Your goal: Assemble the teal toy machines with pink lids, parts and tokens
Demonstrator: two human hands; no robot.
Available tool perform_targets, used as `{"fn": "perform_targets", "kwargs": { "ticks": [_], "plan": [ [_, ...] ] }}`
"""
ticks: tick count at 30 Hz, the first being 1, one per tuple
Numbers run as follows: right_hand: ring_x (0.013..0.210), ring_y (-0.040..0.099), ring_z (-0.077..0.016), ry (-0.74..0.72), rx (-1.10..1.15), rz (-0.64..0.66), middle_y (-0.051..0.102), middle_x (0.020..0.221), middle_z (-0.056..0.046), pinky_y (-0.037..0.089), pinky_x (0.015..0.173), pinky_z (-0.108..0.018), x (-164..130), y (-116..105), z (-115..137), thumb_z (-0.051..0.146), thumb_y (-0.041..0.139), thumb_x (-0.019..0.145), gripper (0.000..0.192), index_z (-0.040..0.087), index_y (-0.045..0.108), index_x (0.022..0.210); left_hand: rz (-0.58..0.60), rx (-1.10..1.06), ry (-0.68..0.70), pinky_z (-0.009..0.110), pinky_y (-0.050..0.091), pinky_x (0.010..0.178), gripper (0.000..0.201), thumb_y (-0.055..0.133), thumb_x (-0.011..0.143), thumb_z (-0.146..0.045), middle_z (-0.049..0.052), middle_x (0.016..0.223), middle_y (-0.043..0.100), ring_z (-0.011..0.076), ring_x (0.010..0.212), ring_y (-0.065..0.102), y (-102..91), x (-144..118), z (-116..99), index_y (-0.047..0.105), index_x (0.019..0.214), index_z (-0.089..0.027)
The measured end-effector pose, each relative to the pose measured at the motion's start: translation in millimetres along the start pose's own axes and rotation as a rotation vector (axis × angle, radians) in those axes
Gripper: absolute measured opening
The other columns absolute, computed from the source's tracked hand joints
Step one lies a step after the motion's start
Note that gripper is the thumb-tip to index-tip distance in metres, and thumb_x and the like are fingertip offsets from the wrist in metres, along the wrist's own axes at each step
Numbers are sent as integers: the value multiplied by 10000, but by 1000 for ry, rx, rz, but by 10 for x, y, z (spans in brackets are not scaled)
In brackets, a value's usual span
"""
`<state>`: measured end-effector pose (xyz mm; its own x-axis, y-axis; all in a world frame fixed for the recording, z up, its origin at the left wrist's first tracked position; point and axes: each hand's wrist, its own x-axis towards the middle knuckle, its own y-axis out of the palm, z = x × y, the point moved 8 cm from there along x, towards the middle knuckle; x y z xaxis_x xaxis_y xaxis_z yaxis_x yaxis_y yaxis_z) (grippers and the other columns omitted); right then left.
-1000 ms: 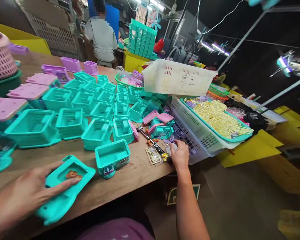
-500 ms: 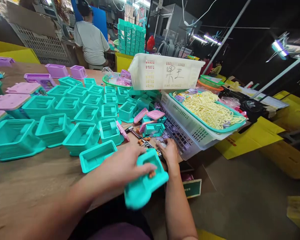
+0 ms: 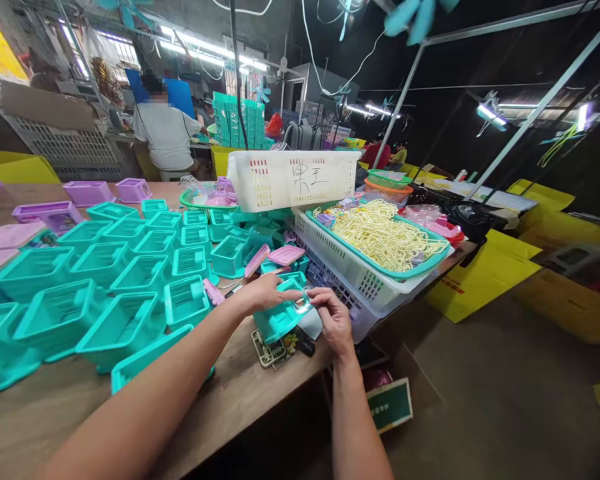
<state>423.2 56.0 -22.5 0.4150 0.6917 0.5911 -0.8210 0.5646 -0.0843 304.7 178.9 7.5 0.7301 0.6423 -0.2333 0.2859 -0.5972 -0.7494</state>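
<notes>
Head view: the left hand [image 3: 266, 292] is gripping a teal toy part [image 3: 281, 313] above the table [image 3: 240, 393] edge, fingers closed around it. The right hand [image 3: 333, 319] is pinching a small clear piece [image 3: 303, 306] against it, fitting apparently unfinished. Many teal boxes [image 3: 130, 267] are waiting.

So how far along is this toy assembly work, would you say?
Hard to count, but a few units by the table's left edge already wear pink lids. In hand: the left hand holds a teal piece while the right hand presses a small clear part onto it. Left, seemingly: rows of open teal tubs without lids.
</notes>
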Motion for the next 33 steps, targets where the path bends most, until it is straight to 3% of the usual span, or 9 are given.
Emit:
{"fn": "perform_targets", "kwargs": {
  "ticks": [6, 8, 10, 12, 14, 16, 20, 25, 33],
  "plan": [
    [1203, 542, -198, -76, -251, 235, 582, 1292, -79, 439, 1014, -395, -4, 50, 213, 134, 499, 879, 339, 241, 638, 1170, 12, 70, 54, 259, 390, 597, 627, 587, 661, -748, 49, 849, 649, 206, 785, 579, 51, 78, 94, 638, 851, -152],
    [1162, 556, -196, -144, -359, 282, 627, 1225, -67, 442, 1006, -393, -7, 40, 299, 159, 546, 887, 322, 258, 651, 1175, 5, 114, 69, 265, 374, 589, 606, 519, 717, -746, 44, 809, 635, 200, 751, 569, 30, 69, 80, 624, 814, -158],
    [1044, 597, -182, -167, -404, 222, 681, 1073, -52, 474, 935, -355, 5, -31, 343, 199, 565, 907, 235, 250, 680, 1105, -17, 144, 81, 273, 359, 577, 599, 416, 792, -727, 45, 751, 615, 193, 707, 558, -1, 54, 53, 603, 754, -159],
    [906, 621, -165, -98, -409, 55, 690, 950, -42, 496, 826, -307, 16, -158, 306, 254, 569, 921, 160, 226, 692, 1020, -41, 160, 88, 275, 337, 555, 592, 386, 815, -714, 43, 710, 600, 187, 674, 548, -17, 45, 29, 582, 711, -165],
    [785, 620, -149, 40, -366, -121, 678, 874, -34, 497, 723, -270, -14, -260, 192, 326, 567, 924, 175, 201, 681, 969, -61, 178, 91, 272, 308, 527, 561, 465, 771, -721, 34, 699, 599, 181, 649, 543, -7, 46, 14, 572, 707, -173],
    [688, 598, -133, 164, -288, -200, 651, 792, -16, 481, 637, -240, -64, -252, 56, 392, 572, 912, 228, 184, 663, 935, -74, 200, 95, 268, 284, 512, 515, 562, 718, -696, 23, 709, 605, 176, 640, 542, 19, 50, -1, 571, 722, -181],
    [628, 570, -112, 258, -186, -207, 614, 763, -2, 470, 591, -217, -119, -131, -89, 435, 601, 877, 268, 173, 623, 928, -86, 257, 146, 273, 254, 505, 424, 590, 730, -616, 8, 686, 578, 166, 627, 512, 60, 33, -66, 547, 717, -194],
    [692, 610, -127, 255, -255, -219, 619, 817, -14, 507, 651, -236, -155, -133, -60, 400, 604, 877, 230, 188, 574, 961, -51, 219, 192, 274, 242, 510, 404, 553, 758, -594, -6, 654, 548, 152, 601, 490, 75, -22, -115, 521, 705, -194],
    [712, 632, -137, 203, -355, -214, 651, 860, -22, 536, 654, -251, -222, -104, 94, 341, 564, 907, 410, 217, 515, 1295, -47, 254, 38, 264, 308, 534, 424, 605, 715, -606, 42, 726, 654, 197, 669, 585, 140, -58, -52, 607, 771, -186]
  ]
}}
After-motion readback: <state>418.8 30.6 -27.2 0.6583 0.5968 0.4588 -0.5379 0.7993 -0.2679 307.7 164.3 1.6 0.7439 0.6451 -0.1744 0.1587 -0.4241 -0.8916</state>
